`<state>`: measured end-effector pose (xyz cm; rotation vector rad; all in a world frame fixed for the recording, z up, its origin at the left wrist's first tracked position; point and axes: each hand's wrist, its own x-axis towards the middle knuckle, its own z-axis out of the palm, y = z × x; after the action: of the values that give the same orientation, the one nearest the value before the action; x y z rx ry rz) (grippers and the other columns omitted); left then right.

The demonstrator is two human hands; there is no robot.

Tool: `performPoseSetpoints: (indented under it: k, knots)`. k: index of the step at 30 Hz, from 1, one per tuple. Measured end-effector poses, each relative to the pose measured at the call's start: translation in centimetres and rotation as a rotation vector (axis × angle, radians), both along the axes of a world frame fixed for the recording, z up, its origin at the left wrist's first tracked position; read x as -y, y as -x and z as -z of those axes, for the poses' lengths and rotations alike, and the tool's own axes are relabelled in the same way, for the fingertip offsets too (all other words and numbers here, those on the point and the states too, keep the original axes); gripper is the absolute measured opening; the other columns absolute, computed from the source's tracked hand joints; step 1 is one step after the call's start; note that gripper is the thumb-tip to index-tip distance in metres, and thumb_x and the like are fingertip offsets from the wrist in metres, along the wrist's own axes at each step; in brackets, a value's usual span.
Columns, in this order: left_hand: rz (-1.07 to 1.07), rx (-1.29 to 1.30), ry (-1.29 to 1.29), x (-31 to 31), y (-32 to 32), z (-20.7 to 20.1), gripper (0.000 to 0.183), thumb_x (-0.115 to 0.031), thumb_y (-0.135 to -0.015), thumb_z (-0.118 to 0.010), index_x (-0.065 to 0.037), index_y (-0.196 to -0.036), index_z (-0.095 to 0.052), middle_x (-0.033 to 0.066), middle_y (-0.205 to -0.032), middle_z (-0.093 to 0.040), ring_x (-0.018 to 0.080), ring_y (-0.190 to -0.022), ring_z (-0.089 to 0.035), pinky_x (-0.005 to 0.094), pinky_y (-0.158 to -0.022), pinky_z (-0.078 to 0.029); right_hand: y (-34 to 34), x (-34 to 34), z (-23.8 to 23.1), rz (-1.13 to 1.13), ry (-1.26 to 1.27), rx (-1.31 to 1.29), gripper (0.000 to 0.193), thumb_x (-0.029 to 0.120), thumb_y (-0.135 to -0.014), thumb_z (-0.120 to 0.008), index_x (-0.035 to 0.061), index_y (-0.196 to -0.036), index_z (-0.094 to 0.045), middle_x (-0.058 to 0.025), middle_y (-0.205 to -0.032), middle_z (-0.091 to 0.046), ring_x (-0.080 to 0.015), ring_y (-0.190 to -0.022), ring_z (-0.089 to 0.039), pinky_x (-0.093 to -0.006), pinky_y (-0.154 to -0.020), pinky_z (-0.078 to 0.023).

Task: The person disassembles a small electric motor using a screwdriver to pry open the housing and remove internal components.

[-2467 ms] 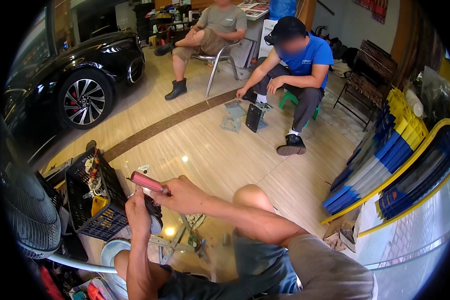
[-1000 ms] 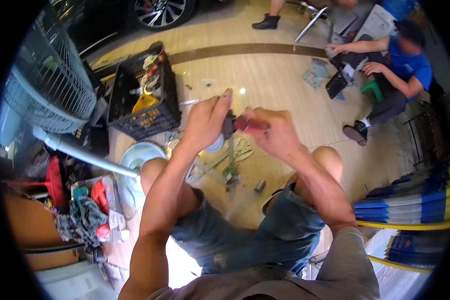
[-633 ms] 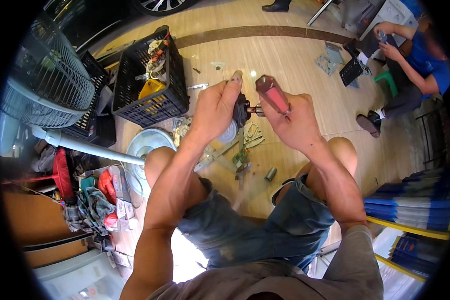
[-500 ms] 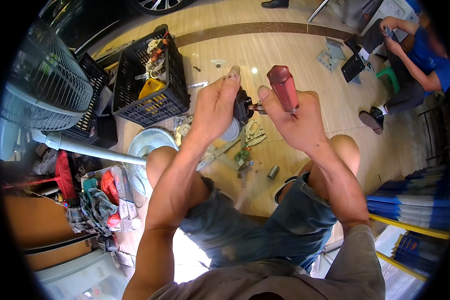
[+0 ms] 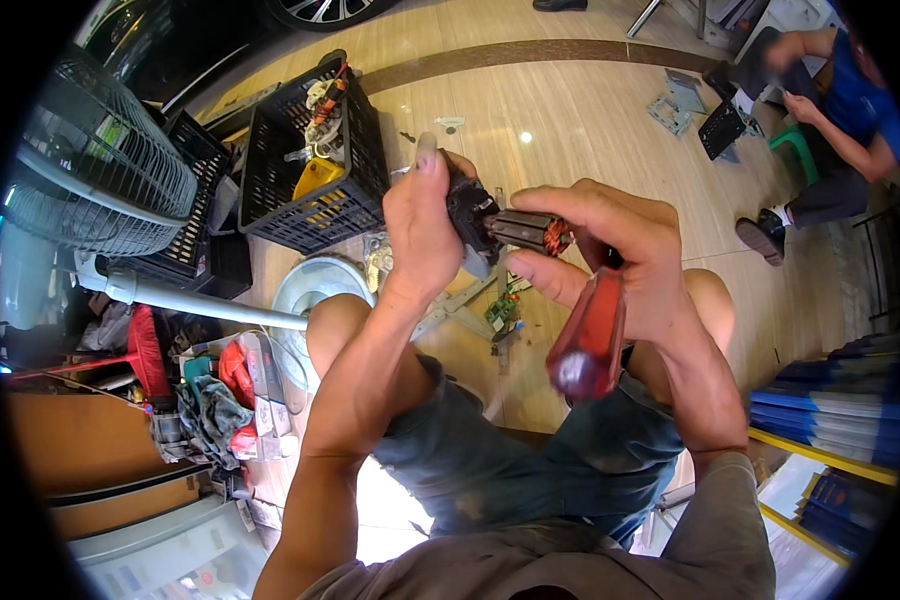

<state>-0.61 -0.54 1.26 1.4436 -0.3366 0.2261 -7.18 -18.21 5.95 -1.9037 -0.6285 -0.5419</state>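
Note:
My left hand [image 5: 417, 232] is closed around a black motor part [image 5: 472, 212], its thumb pointing away from me. A motor armature [image 5: 518, 230], with a ridged steel core and copper windings, sticks out of that part's right side. The thumb and forefinger of my right hand [image 5: 638, 232] pinch the armature's right end. Tucked in the same hand is a screwdriver [image 5: 588, 340] with a clear red handle, its butt tilted toward me; its shaft is hidden. Both hands are raised above the floor, over my knees.
On the floor beneath lie metal strips [image 5: 460, 308] and a green circuit board [image 5: 502, 312]. A black crate [image 5: 315, 205] of parts, a fan [image 5: 120, 170] and a round pale basin [image 5: 300, 290] stand left. At far right sits a person [image 5: 850, 120] near loose metal panels [image 5: 678, 105].
My right hand has turned, swinging the screwdriver handle from pointing away to pointing toward me. More of the armature shows, and the black part has tilted. The seated person's hands have moved.

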Motion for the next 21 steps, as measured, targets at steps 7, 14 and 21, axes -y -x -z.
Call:
performPoseSetpoints:
  k: [7,14,21]
  knots:
    - [0.03,0.049,-0.038,-0.2,0.3,-0.1,0.057,-0.043,-0.106,-0.031,0.001,-0.085,-0.059,0.0054,-0.069,-0.059,0.0101,-0.063,-0.052,0.0245,-0.059,-0.041,0.5,-0.1,-0.5,-0.054,0.049,0.113,0.046,0.007,-0.068,-0.086,0.0002,-0.111,-0.069,-0.0079,-0.077,-0.065,-0.013,-0.058,-0.053,-0.0253,-0.052,-0.04]
    - [0.113,-0.016,0.032,-0.3,0.4,-0.4,0.061,-0.057,-0.099,-0.031,-0.002,-0.083,-0.053,0.0112,-0.064,-0.059,0.0166,-0.056,-0.056,0.0271,-0.053,-0.044,0.6,-0.9,0.1,-0.07,0.085,0.227,0.048,0.004,-0.065,-0.086,-0.0029,-0.109,-0.069,-0.0145,-0.083,-0.07,-0.0227,-0.067,-0.068,-0.0296,-0.058,-0.051]
    - [0.156,-0.002,0.057,-0.9,0.4,0.0,0.059,-0.05,-0.103,-0.032,-0.001,-0.083,-0.058,0.0086,-0.066,-0.061,0.013,-0.057,-0.056,0.0258,-0.054,-0.043,0.2,-1.3,0.4,-0.065,0.064,0.327,0.049,0.007,-0.066,-0.085,0.0007,-0.11,-0.065,-0.0103,-0.072,-0.061,-0.0233,-0.058,-0.062,-0.0314,-0.048,-0.046]
